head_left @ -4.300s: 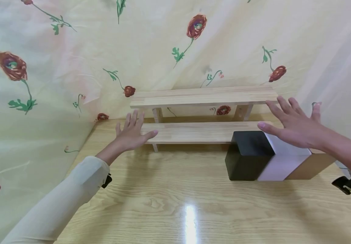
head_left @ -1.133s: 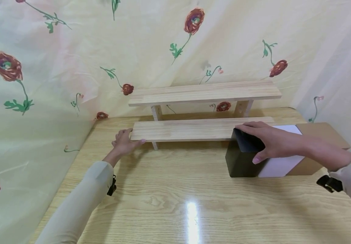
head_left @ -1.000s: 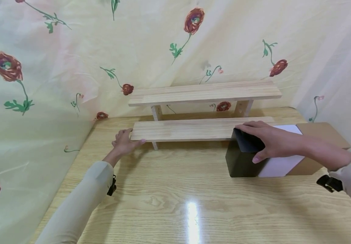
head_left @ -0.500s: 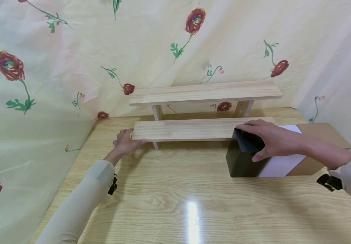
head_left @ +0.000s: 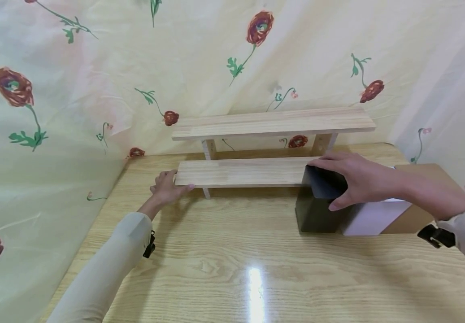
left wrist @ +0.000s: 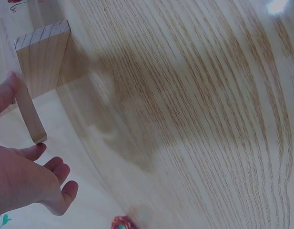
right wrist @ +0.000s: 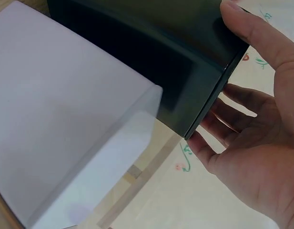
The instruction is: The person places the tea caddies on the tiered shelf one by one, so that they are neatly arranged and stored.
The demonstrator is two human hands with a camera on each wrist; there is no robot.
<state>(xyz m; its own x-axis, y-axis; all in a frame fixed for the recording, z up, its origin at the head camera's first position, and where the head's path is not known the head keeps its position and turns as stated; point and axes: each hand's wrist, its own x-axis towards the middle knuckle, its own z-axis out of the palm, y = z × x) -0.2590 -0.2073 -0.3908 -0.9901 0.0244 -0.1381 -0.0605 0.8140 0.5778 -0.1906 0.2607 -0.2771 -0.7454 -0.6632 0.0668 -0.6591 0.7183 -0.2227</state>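
My right hand [head_left: 363,177] grips the top end of a black box [head_left: 317,215], thumb at the front and fingers over the back edge. In the right wrist view the same black box [right wrist: 194,71] stands slightly off the white box [right wrist: 65,90] beside it. A brown box [head_left: 430,172] adjoins the white one on the right. At the lower plank's left end, my left hand [head_left: 165,188] holds the two-tier wooden shelf [head_left: 240,172], thumb along the front edge. The left wrist view shows that plank's end [left wrist: 31,117] between thumb and forefinger.
The shelf's upper plank [head_left: 272,123] runs behind the lower one, near a flower-patterned cloth backdrop [head_left: 200,58]. Cloth also rises on the left and right sides. Everything stands on a wood-grain tabletop [head_left: 200,251], which has a bright reflection near its front.
Both hands, spread in the air at first, came down onto the shelf end and the black box. Just now the black box shifted slightly left, away from the white box.
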